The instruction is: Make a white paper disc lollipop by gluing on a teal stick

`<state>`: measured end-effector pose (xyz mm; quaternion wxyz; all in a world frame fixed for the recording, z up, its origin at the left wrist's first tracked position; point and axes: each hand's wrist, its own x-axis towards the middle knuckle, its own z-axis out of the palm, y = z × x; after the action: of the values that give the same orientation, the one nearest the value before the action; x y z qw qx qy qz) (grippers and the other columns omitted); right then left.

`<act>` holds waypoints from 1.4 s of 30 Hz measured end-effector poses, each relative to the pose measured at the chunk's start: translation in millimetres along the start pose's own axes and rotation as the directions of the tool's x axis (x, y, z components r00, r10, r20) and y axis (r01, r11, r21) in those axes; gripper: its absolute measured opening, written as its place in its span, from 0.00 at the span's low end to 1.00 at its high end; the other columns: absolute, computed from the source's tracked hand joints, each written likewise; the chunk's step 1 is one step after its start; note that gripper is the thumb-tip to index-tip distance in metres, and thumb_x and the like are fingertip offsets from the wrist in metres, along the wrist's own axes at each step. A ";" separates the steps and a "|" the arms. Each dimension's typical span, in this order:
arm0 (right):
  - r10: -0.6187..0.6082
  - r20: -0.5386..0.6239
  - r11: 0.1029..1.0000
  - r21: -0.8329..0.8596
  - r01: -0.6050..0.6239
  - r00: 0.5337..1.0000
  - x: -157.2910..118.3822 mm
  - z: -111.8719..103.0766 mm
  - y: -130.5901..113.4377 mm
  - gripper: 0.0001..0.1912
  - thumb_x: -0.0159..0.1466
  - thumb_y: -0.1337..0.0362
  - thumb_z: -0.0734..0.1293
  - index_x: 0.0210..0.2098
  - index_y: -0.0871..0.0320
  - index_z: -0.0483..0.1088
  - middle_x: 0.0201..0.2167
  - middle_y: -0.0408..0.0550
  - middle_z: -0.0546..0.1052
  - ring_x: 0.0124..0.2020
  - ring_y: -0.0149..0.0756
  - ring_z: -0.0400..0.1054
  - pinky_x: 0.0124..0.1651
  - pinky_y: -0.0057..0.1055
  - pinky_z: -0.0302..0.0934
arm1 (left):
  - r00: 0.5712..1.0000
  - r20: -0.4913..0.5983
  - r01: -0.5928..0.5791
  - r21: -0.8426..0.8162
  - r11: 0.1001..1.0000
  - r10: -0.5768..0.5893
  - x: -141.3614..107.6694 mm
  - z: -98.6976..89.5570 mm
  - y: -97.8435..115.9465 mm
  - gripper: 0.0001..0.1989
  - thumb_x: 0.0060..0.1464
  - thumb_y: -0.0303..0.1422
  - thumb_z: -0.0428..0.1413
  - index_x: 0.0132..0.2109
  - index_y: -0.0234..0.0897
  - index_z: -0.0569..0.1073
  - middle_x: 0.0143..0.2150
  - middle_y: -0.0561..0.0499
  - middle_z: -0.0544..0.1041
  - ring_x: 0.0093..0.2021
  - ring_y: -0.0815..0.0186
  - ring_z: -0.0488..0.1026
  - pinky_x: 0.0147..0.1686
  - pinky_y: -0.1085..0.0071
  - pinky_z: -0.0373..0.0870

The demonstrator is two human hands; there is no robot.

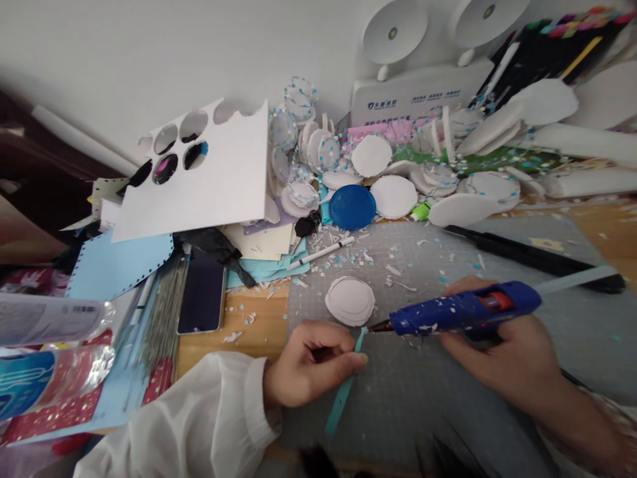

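Between the thumb and fingers of my left hand [316, 364] is a narrow teal strip [341, 406], its lower end hanging over the grey cutting mat [418, 405]. My right hand [512, 358] is wrapped round a blue glue gun [458, 311], which lies nearly level and points left. The gun's dark nozzle is at the strip's upper end; I cannot tell whether they touch. A pale glue stick [580, 279] juts out of the gun's back. Just above my left hand, a small stack of white discs [350, 301] rests on the mat.
White discs and beaded rings crowd the back, around a blue round lid [352, 207]. A black long-handled tool [532, 255] lies behind the gun. Left are a white board with holes [223, 179], a phone [202, 292] and a plastic bottle [54, 378]. A white pen [322, 252] and scraps litter the mat.
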<state>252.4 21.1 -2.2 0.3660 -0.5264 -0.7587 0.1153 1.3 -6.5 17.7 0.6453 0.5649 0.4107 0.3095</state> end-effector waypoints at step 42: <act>-0.057 -0.017 0.998 0.004 0.057 0.998 0.9 -0.4 1.3 0.09 0.56 0.64 0.64 0.37 0.53 0.63 0.30 0.45 0.71 0.29 0.37 0.70 0.31 0.33 0.66 | 1.000 0.007 -0.028 0.002 1.000 0.028 0.3 -0.2 0.1 0.22 0.57 0.39 0.56 0.20 0.36 0.59 0.20 0.56 0.55 0.21 0.73 0.52 0.22 0.71 0.47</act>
<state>253.5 22.3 -2.4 0.3768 -0.5047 -0.7700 0.1022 1.3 -6.1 17.8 0.6417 0.5722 0.4009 0.3163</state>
